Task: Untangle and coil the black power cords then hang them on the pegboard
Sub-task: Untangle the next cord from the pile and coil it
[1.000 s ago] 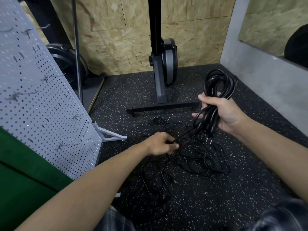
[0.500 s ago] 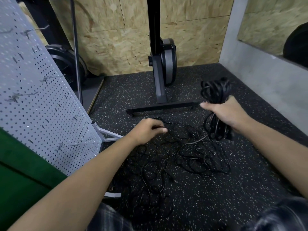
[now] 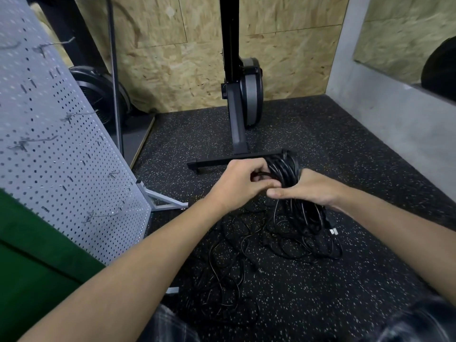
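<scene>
I read right grip clenched round glossy coiled cord bundle, right of perforated grey pegboard. Left grip pinches its strand. Thin loose cords tangled on speckled floor.

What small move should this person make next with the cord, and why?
Probably lay the strand pinched by the left hand onto the coil as one more loop. The right hand grips the coil, both hands meet at it, and loose cords lie tangled on the floor.
</scene>
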`<state>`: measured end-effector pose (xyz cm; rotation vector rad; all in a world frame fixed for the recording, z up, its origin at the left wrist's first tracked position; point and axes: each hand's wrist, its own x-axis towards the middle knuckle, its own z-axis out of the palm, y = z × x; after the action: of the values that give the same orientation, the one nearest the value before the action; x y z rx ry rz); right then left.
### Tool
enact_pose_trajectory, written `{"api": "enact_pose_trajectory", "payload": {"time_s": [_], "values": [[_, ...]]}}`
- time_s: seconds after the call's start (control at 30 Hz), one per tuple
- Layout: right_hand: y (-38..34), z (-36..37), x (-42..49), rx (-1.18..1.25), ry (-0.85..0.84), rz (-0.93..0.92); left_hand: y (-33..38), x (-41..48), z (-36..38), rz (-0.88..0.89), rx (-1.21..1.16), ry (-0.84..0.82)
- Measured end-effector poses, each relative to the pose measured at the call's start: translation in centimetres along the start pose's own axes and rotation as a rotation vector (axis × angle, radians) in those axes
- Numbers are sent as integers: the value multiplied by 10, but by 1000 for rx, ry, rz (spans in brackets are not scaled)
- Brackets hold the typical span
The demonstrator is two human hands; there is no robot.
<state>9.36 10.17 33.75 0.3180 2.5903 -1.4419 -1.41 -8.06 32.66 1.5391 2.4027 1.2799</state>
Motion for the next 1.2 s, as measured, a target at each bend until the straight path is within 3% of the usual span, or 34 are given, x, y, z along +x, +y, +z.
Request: {"api": "enact_pose_trajectory", "payload": {"time_s": [0.23, 0.47, 0.6, 0.73, 0.97, 1.2], "values": [[3, 6, 5, 61, -39, 14, 9, 2, 3, -69, -167, 112], [-5, 11, 5, 2, 48, 243, 18, 3, 2, -33, -89, 219], [-4, 12, 7, -62, 13, 315, 17, 3, -6, -27, -16, 140], [-5, 13, 0, -36, 5, 237, 11, 3, -11, -81, -10, 83], [-25, -4, -5, 357, 59, 96, 8, 0, -8, -187, -73, 195], [-37, -8, -2, 940, 170, 126, -43, -25, 10, -460, -236, -163]]}}
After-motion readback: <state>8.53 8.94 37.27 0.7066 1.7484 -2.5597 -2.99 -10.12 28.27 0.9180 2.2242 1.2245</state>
